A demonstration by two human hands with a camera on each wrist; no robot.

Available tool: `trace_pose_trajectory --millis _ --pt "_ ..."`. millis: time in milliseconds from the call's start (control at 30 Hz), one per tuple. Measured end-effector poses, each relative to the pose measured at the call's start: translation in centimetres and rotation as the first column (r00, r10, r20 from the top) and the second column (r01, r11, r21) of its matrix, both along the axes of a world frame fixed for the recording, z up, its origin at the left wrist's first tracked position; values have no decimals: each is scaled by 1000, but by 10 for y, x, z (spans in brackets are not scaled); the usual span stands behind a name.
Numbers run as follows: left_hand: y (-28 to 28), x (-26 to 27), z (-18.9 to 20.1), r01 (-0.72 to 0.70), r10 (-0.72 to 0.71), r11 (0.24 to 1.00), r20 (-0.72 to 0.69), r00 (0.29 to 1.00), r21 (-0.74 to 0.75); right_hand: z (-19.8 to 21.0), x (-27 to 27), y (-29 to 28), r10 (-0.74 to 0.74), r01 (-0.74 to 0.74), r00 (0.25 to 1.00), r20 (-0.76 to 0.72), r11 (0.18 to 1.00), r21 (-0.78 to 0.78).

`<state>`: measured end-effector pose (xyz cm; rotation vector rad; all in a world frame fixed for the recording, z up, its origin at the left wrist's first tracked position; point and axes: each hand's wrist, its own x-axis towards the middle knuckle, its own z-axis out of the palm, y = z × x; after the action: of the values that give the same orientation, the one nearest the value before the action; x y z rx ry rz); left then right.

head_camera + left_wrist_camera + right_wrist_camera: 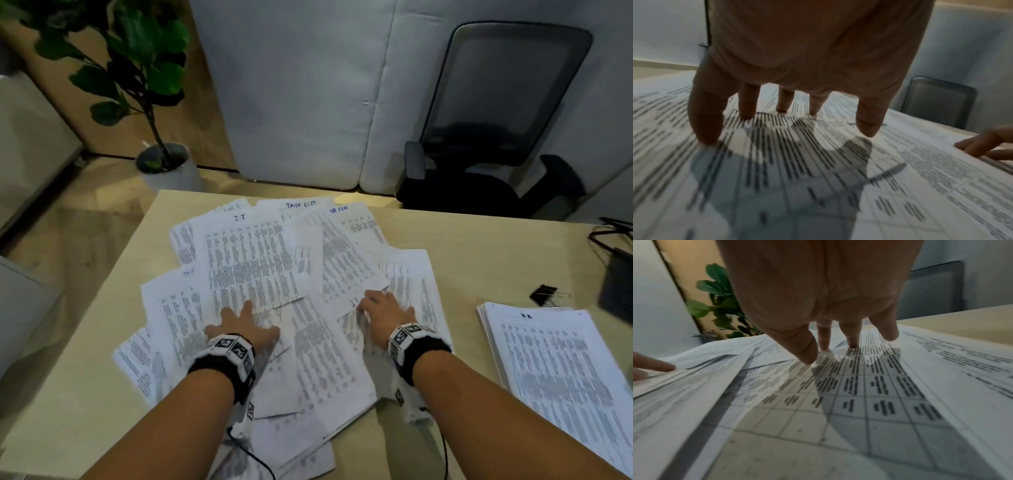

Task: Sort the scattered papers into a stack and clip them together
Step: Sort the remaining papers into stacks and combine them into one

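Note:
Several printed sheets (260,260) lie scattered and overlapping across the middle of the light wooden desk (78,394). My left hand (241,325) rests on the near-left sheets, its spread fingertips (707,138) touching the paper (818,178). My right hand (383,308) is spread on the near-right sheets, its fingertips (807,358) pressing on a table-printed page (859,394). A neat stack of papers (561,370) lies at the right. A black binder clip (544,294) lies just beyond that stack, away from both hands.
A black office chair (496,137) stands behind the desk at the right. A potted plant (161,161) stands on the floor at the back left. Dark cables and a black device (616,270) sit at the desk's right edge.

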<state>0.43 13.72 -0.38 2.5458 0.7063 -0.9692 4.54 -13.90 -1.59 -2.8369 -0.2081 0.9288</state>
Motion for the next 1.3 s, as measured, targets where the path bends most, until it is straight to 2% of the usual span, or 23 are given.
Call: trace_pose_trajectory --millis 100,200,300,367,433,533,633,733,833,900,1000,1067,1167,1233,1300 --pt "-25 7 -2 118 -118 993 -3 993 0 -1 1 -31 -93 93 995 26 995 -19" --pt "-29 16 -6 145 -147 989 44 988 34 1 3 -42 -145 145 989 22 989 -18" --pt "-14 26 -7 -20 8 998 183 983 63 7 0 -32 -112 117 983 145 993 -23" --pt "-4 25 -8 -145 124 988 255 959 62 7 -11 -16 -140 137 969 204 990 29" --pt "2 22 -9 -194 166 978 283 945 72 3 -26 4 -186 175 970 156 981 85" --pt "7 25 -11 -207 202 978 280 938 -11 -6 -42 25 -247 240 969 27 958 158" --pt "7 33 -8 -214 236 970 235 943 -119 -3 -37 22 -323 309 946 30 924 226" --pt "12 34 -10 -215 254 964 294 921 -159 13 -20 1 -387 353 908 160 913 207" --pt "26 25 -12 -281 335 942 450 828 -183 32 0 -25 -444 389 831 335 895 219" --pt "40 16 -13 -332 400 916 497 770 -224 40 14 -39 -522 426 741 423 852 305" --pt "59 6 -11 -368 442 897 465 767 -246 54 31 -45 -639 397 580 505 763 510" --pt "62 0 -9 -366 433 901 486 759 -231 67 38 -39 -660 308 517 545 738 601" --pt "54 -6 -7 -326 404 915 538 740 -239 87 44 -23 -681 206 501 534 693 691" --pt "45 -13 -3 -267 386 920 549 741 -286 96 45 -12 -723 174 508 468 618 766" --pt "32 -21 0 -189 345 925 526 777 -328 100 46 -1 -763 196 538 358 526 828"
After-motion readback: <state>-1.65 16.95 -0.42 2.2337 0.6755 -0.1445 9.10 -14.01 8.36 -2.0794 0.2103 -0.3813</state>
